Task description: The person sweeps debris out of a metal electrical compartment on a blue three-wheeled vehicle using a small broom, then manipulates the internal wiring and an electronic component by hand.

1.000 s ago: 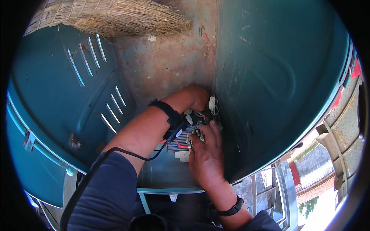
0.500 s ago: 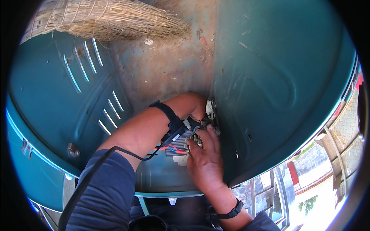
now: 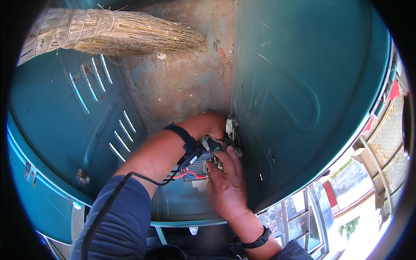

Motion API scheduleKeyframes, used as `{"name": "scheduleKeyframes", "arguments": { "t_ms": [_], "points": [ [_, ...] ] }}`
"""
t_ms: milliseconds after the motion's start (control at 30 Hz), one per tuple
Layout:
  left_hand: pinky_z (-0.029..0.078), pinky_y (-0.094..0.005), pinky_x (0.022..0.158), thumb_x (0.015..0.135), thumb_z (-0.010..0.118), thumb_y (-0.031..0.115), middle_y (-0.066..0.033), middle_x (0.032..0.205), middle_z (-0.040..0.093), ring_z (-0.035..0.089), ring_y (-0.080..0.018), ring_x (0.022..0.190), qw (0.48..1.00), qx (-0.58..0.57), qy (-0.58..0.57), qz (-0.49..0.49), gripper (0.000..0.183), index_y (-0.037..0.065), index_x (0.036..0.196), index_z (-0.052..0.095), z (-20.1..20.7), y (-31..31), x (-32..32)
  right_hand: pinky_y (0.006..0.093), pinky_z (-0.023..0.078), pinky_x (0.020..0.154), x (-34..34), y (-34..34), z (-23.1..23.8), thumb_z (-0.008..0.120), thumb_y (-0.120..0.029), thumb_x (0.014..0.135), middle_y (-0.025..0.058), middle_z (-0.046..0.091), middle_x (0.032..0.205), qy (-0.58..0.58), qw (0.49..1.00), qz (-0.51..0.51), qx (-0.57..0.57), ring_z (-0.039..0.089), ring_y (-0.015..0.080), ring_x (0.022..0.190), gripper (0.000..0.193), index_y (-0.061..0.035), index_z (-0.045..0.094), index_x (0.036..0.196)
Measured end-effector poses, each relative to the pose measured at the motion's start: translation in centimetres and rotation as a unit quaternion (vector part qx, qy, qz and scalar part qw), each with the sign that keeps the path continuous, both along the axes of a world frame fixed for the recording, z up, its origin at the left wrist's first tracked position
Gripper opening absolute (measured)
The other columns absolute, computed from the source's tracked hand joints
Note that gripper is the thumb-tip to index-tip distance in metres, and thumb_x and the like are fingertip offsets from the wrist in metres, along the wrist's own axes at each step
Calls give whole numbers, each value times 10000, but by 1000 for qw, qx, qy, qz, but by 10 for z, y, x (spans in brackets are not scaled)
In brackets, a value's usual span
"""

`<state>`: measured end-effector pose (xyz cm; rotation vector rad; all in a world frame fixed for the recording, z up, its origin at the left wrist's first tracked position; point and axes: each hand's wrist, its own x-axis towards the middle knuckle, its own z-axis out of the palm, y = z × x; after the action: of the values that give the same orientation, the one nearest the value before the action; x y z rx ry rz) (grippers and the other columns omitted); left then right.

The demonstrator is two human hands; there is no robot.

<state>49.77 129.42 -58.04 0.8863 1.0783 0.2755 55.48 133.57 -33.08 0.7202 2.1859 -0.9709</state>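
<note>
My left hand reaches down into the near right corner of the green metal box, its wrist bent and its fingers hidden among dark wires. Beside it my right hand is closed round a bundle of wire connectors, thumb on the left, fingers on the far side. A finned grey metal unit lies under the hands, partly covered by my left wrist. Red and blue wires run out at its left. One white plug stands by the corner, another white plug next to my left forearm.
The green right wall rises close beside my hands; the slotted left wall is opposite. A straw broom lies across the far end above the rusty floor. A black cable trails along my left sleeve.
The whole view has shifted slightly, so the box and broom sit a little further left. Both hands stay at the wires and connectors, with only small finger movement.
</note>
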Motion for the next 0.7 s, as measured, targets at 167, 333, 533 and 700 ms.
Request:
{"name": "scheduleKeyframes", "arguments": {
  "t_ms": [167,333,533,700],
  "points": [
    [547,-475,853,772,707,212,-236,1088,708,667,-432,1027,908,85,137,387,296,2,978,742,13,-13,-1,427,401,1132,1,1,0,742,18,662,142,531,1331,6,1000,-9,5,417,382,1381,455,-20,712,1115],
    [540,-458,883,791,631,131,-231,1089,698,667,-415,1013,1000,1,20,5,308,26,1073,698,17,11,-20,431,397,1132,-2,2,0,744,3,667,148,534,1327,5,1000,-2,-3,417,387,1379,446,-20,715,1112],
    [534,-437,877,815,624,113,-233,1059,702,670,-407,998,875,45,82,474,294,43,1094,682,-13,-7,-20,428,393,1135,-3,-1,1,744,-6,670,156,542,1320,-9,1000,2,8,420,387,1376,434,-22,722,1103],
    [509,-411,958,851,543,33,-215,1094,697,660,-361,1051,979,23,61,193,287,14,1106,673,-4,13,-43,429,394,1136,-4,0,-1,738,2,672,156,540,1328,-6,1000,6,7,419,387,1378,435,-25,723,1106]
  ]
}}
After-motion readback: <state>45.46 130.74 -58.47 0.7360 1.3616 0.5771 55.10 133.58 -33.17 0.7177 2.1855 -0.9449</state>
